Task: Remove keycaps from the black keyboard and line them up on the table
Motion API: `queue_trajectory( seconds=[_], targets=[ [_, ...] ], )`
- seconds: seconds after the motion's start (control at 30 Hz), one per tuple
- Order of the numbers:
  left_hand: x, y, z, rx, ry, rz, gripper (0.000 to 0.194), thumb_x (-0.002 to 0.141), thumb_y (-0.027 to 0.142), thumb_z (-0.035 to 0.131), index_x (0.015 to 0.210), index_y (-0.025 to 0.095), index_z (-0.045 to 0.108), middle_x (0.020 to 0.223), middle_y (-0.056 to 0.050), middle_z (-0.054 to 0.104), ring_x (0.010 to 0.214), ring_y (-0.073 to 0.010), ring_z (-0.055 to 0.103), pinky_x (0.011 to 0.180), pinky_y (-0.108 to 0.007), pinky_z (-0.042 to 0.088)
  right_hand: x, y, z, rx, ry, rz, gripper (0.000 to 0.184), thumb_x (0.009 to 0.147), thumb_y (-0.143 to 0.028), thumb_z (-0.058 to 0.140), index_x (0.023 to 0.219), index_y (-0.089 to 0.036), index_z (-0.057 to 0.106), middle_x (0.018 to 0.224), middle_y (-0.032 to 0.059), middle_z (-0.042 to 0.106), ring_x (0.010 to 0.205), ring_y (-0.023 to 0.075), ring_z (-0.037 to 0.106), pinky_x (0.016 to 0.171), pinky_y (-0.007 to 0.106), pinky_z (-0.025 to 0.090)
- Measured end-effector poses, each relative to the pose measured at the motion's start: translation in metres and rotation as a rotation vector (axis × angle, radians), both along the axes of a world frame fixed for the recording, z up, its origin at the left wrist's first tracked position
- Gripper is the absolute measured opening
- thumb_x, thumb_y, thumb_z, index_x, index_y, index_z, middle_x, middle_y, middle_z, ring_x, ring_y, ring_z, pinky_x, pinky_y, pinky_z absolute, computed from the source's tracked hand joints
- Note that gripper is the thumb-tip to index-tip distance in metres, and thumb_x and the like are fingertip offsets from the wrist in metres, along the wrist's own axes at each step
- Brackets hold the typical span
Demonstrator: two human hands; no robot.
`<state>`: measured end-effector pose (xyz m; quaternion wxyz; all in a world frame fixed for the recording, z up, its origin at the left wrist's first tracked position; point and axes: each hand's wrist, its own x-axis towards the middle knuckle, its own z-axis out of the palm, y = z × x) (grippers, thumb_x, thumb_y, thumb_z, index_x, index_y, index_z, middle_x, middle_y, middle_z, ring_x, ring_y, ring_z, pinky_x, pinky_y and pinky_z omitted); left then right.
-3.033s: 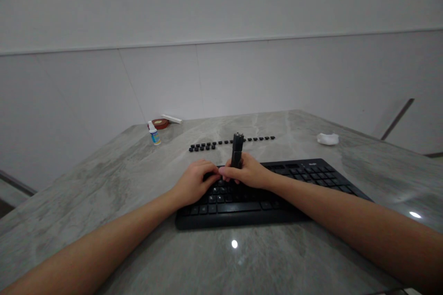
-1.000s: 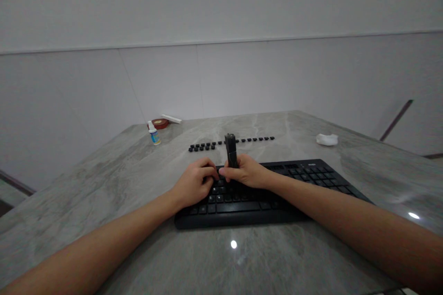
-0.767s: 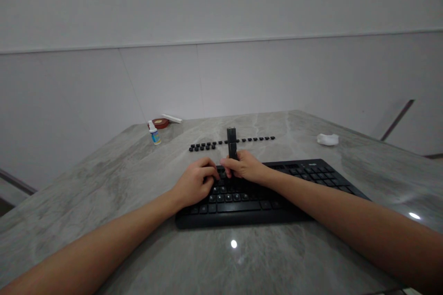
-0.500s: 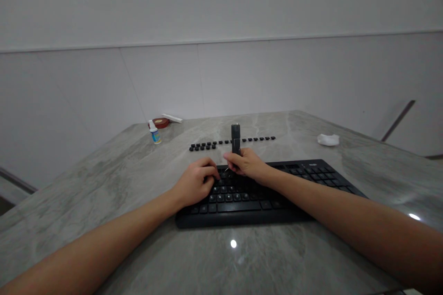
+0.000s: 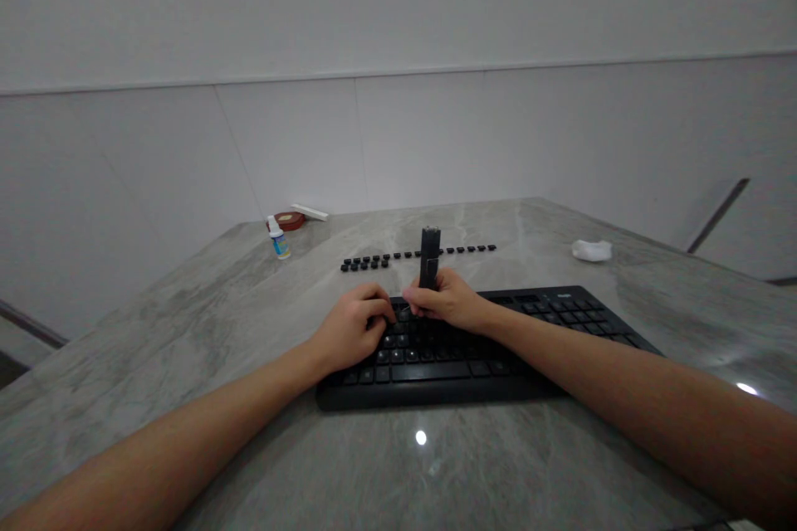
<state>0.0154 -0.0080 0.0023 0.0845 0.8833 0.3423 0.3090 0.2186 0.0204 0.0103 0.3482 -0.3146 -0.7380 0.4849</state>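
Tool (image 5: 429, 257) is squeezed in the right hand (image 5: 452, 301); left hand (image 5: 349, 327), at nine o'clock, curls on the keyboard (image 5: 429, 372), hold hidden from here.

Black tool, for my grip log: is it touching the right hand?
Touching. The head view shows the right hand closed around the black tool, whose upper part sticks out above the fingers.

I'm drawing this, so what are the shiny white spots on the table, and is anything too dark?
Head view: the white spots are glare, light bouncing off the grey table; head view again: the black keyboard looks murky below the right hand.
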Motion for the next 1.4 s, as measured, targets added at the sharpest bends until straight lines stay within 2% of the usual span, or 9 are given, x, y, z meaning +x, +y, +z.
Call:
queue_trajectory(
  seconds=[0.1,0.33,0.47,0.6,0.83,1.0,1.27,1.4],
  targets=[
    [0.0,0.001,0.0,-0.007,0.011,-0.001,0.027,0.075,0.001,0.047,0.077,0.017,0.068,0.088,-0.004,0.062,0.085,-0.0165,0.058,0.08,-0.03,0.048,0.0,-0.002,0.001,0.061,-0.015,0.041,0.037,0.077,-0.045,0.062,0.058,-0.014,0.057,0.051,-0.0033,0.047,0.049,0.0069,0.038,0.048,0.022,0.029],
    [0.001,0.0,0.001,-0.012,0.001,0.008,0.022,0.08,0.004,0.047,0.082,0.016,0.065,0.087,-0.004,0.061,0.083,-0.016,0.058,0.079,-0.029,0.047,-0.001,-0.005,-0.001,0.115,-0.073,0.003,0.037,0.075,-0.046,0.065,0.058,-0.015,0.056,0.054,-0.0043,0.042,0.054,0.0084,0.038,0.051,0.023,0.029],
    [0.002,-0.001,0.003,-0.024,0.002,0.029,0.012,0.088,0.016,0.052,0.09,0.016,0.063,0.085,-0.003,0.06,0.081,-0.0162,0.057,0.076,-0.029,0.047,-0.001,-0.004,-0.002,0.117,-0.1,-0.027,0.034,0.077,-0.042,0.063,0.059,-0.014,0.059,0.054,-0.0025,0.049,0.055,0.0096,0.044,0.053,0.023,0.033],
    [0.001,0.001,0.001,-0.054,0.003,0.033,0.009,0.087,0.019,0.056,0.088,0.018,0.065,0.083,-0.002,0.063,0.082,-0.0163,0.058,0.078,-0.03,0.047,-0.002,-0.001,0.0,0.102,-0.138,-0.048,0.032,0.079,-0.041,0.061,0.063,-0.014,0.065,0.057,0.0001,0.058,0.056,0.0106,0.051,0.056,0.023,0.038],
    [0.002,0.008,0.0,-0.19,-0.054,0.062,0.009,0.084,0.019,0.062,0.084,0.019,0.071,0.083,-0.001,0.065,0.078,-0.0147,0.06,0.076,-0.028,0.047,-0.003,0.002,-0.002,-0.019,-0.143,-0.07,0.035,0.082,-0.043,0.056,0.067,-0.013,0.065,0.058,0.0012,0.063,0.042,0.0061,0.043,0.044,0.021,0.033],
    [0.003,0.009,0.001,-0.187,-0.036,0.101,0.007,0.083,0.019,0.064,0.085,0.019,0.071,0.083,0.0,0.065,0.078,-0.0144,0.06,0.075,-0.027,0.046,-0.003,0.003,-0.003,0.041,-0.154,-0.057,0.037,0.084,-0.043,0.054,0.066,-0.013,0.064,0.057,0.0017,0.063,0.042,0.0059,0.044,0.044,0.02,0.034],
    [0.003,0.01,0.003,-0.186,0.018,0.104,0.01,0.085,0.021,0.062,0.086,0.02,0.072,0.083,-0.001,0.064,0.076,-0.0147,0.059,0.072,-0.027,0.046,-0.006,0.003,-0.004,0.013,-0.132,-0.076,0.037,0.084,-0.045,0.054,0.067,-0.013,0.063,0.057,0.0014,0.064,0.04,0.0061,0.043,0.041,0.02,0.034],
    [0.003,0.007,0.003,-0.139,0.035,0.11,0.012,0.087,0.022,0.06,0.086,0.02,0.072,0.082,-0.001,0.062,0.077,-0.0152,0.059,0.073,-0.027,0.046,-0.005,0.004,-0.006,0.057,-0.136,-0.074,0.04,0.085,-0.047,0.052,0.066,-0.013,0.063,0.057,0.0019,0.064,0.041,0.0062,0.043,0.044,0.021,0.034]
  ],
)
